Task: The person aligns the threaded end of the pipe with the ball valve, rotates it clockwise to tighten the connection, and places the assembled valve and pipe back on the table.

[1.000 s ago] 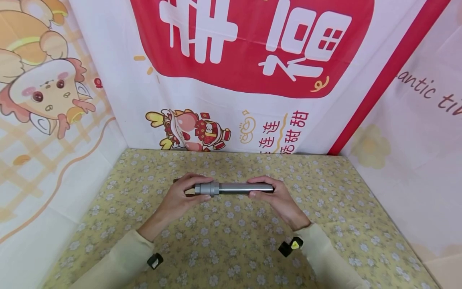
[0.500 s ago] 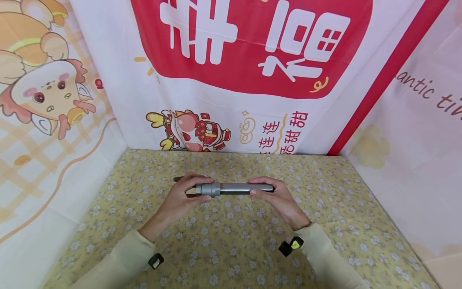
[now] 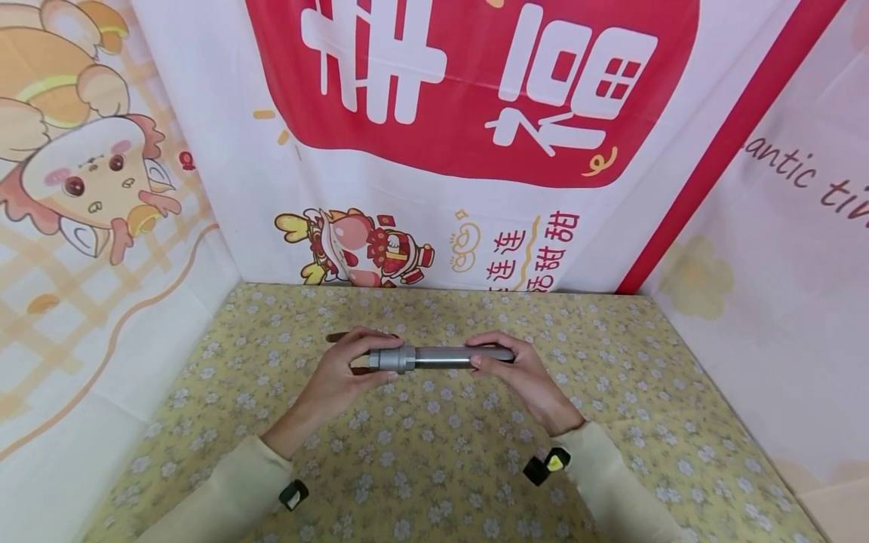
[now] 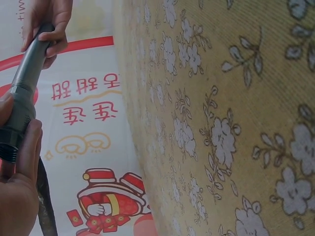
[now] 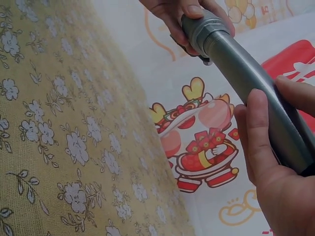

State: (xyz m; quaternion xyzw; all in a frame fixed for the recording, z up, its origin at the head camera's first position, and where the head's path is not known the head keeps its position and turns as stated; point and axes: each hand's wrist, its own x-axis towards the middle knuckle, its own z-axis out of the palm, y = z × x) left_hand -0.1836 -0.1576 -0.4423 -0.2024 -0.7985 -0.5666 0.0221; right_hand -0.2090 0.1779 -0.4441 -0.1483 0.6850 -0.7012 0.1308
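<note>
A grey metal pipe (image 3: pixel 443 357) lies crosswise in front of me, with a wider threaded fitting (image 3: pixel 394 360) at its left end. My left hand (image 3: pixel 339 369) grips the fitting between thumb and fingers. Its open threaded end shows in the left wrist view, beside the palm. On the other side, my right hand (image 3: pixel 528 377) holds the pipe near its right end, thumb and fingers on opposite sides. A narrow dark strip (image 4: pixel 47 201) sticks out behind the left hand, partly hidden by it.
Beneath the hands is a table with a yellow floral cloth (image 3: pixel 434 467). A printed white and red fabric wall (image 3: pixel 448 166) stands at the back, with printed side walls left and right. Dark bands sit on both sleeves.
Very little differs. The fitting and left fingertips sit a touch farther right, towards the right hand; both hands keep their hold.
</note>
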